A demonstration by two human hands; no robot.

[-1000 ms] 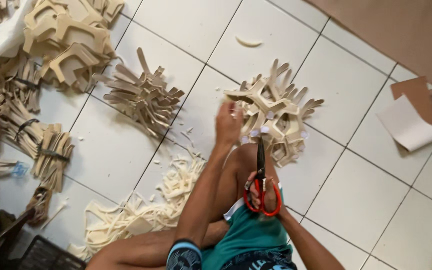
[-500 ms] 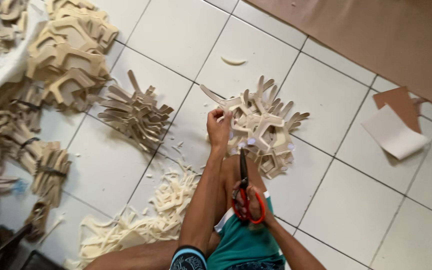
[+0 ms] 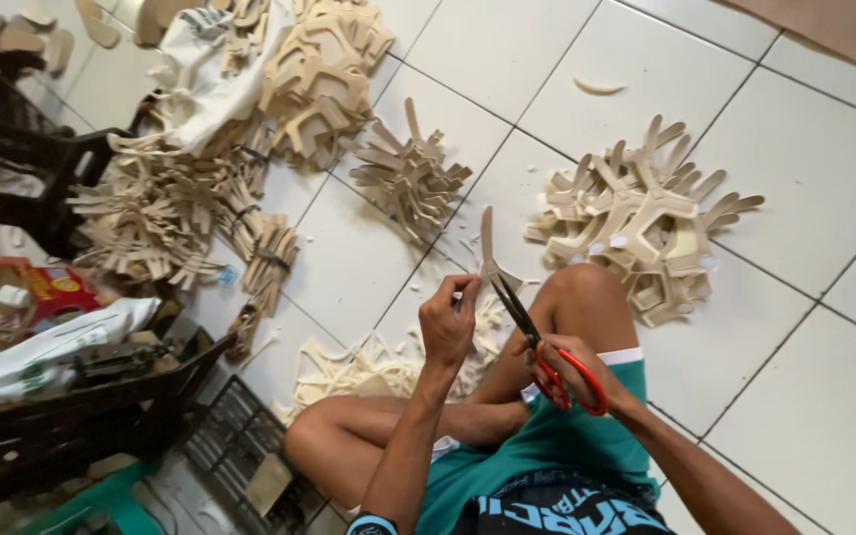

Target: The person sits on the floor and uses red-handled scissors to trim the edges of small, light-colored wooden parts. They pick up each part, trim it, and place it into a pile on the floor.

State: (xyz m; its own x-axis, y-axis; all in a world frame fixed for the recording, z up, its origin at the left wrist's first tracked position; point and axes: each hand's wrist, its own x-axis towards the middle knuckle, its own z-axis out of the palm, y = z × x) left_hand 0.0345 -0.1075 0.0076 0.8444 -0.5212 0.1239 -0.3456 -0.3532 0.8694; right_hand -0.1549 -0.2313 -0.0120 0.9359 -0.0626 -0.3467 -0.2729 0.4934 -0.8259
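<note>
Partly hidden: left hand [image 3: 448, 322] pinches beige cutout [image 3: 488, 248]; right hand [image 3: 572, 369] grips scissors [image 3: 527, 332].

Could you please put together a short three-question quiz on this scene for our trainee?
1. True or false: the right hand holds the red-handled scissors.
2. What does the left hand pinch? A) a tan cut-out strip B) a white cloth C) a black crate
3. Fill in: the fanned pile of tan cut-out pieces lies on the white ____ floor.

Key: 1 true; 2 A; 3 tiled.
</note>
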